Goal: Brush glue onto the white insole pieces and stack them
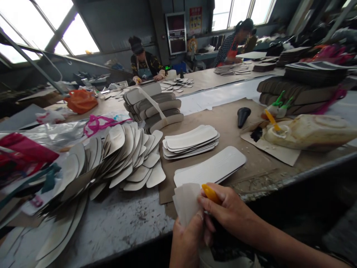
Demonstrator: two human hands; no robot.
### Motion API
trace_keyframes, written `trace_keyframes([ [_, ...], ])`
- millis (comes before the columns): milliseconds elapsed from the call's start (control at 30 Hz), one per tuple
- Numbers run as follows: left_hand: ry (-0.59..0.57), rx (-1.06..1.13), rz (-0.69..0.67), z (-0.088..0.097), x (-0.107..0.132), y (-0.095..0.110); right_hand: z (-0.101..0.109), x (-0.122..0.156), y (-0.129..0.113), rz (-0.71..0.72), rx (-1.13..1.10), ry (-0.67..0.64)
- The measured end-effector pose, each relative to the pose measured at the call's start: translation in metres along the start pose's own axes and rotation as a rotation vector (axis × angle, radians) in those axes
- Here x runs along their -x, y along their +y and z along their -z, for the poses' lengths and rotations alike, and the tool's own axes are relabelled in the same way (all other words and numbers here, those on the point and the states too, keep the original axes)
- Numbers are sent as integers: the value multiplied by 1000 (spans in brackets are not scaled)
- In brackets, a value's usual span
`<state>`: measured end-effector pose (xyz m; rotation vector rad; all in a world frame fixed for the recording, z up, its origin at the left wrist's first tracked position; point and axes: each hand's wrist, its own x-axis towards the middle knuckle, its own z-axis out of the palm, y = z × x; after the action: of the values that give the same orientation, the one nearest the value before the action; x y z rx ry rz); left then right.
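My left hand is closed on a fanned bundle of thin, pale, see-through sheets in front of the table edge. Close beside it, my right hand grips a yellow-handled tool; its working end is hidden, so I cannot tell its kind. Its fingers are at the right edge of the sheets, perhaps touching them. Just beyond lies a curved white panel, its surface streaked. Behind that sits a low stack of similar panels, on brown board.
Left of my hands, many loose curved pieces lie fanned out. A strapped bundle stands behind. To the right are a cut plastic jug with a yellow handle in it, and a black cone-shaped object. Two people work across the table.
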<state>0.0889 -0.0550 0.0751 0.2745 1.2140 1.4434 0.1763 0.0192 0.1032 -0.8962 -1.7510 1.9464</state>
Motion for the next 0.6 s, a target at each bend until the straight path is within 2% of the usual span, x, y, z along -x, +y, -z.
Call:
trace_keyframes([
  [67, -9, 10, 14, -1, 2, -2, 3, 1, 3, 74, 114, 79],
  [133, 12, 21, 43, -2, 4, -3, 8, 1, 5, 167, 205, 226],
  [233, 41, 33, 63, -3, 7, -8, 13, 0, 6, 224, 180, 431],
  [400, -6, -39, 34, -10, 6, -26, 16, 0, 7, 59, -223, 414],
  [467, -49, -98, 44, -10, 7, -34, 23, -2, 4, 19, -321, 437],
  [533, -55, -152, 69, -6, 9, -38, 39, -6, -2, 51, -302, 484],
  [600, 28, -138, 90, 5, 9, -34, 58, -10, -13, 108, -98, 511],
])
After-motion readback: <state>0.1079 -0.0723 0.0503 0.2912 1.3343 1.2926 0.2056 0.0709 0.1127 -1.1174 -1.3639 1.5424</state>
